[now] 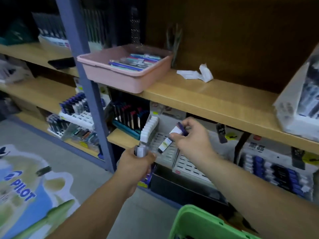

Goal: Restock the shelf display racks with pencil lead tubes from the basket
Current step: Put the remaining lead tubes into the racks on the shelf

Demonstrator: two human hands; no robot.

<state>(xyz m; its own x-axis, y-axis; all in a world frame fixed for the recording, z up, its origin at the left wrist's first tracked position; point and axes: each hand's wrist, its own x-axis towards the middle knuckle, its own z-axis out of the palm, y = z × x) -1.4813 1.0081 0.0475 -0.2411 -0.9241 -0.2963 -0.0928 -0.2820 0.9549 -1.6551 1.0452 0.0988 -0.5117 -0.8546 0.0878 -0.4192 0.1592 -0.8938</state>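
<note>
Pencil lead tube (pixel 177 130), white label and purple cap, is pinched in the curled fingers of the right hand (pixel 193 135), just above the slotted display rack (pixel 170 152) on the lower shelf. A second tube (pixel 165 144) with a yellow tag lies tilted on the rack under the thumb; cannot tell whether the thumb holds it. Left hand (pixel 136 163) is wrapped round a small bundle of tubes (pixel 140 150) at the rack's front-left corner, with the green basket (pixel 198 221) low at right. Best judged: seat the tube base-first in a free slot, label outward, bundle held clear of the white divider (pixel 149 128).
</note>
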